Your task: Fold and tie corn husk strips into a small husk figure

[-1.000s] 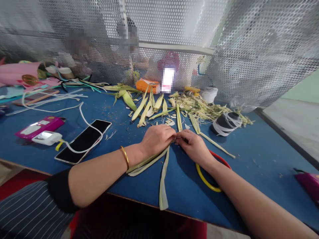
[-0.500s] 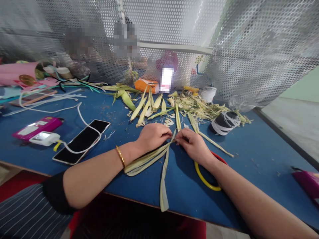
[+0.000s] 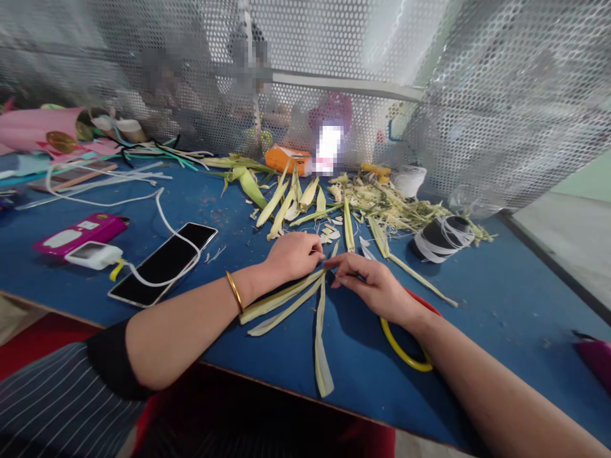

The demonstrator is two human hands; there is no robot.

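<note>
Left of the orange packet, 2 heads are blurred; just right, a screen is pixelated. Nearer than it, the left hand's fingertip contact is too small to tell; the right forearm partly hides a ring.

Table: blue-topped table, spread beneath the grip and to both sides.
Screen: silvery perforated sheeting, hung beyond the grip, crossed by a pale horizontal bar.
Wall: pale green wall, far right of the grip.
Light: bright white pixelated patch, glowed beyond the grip.
Floor: mostly hidden.
</note>
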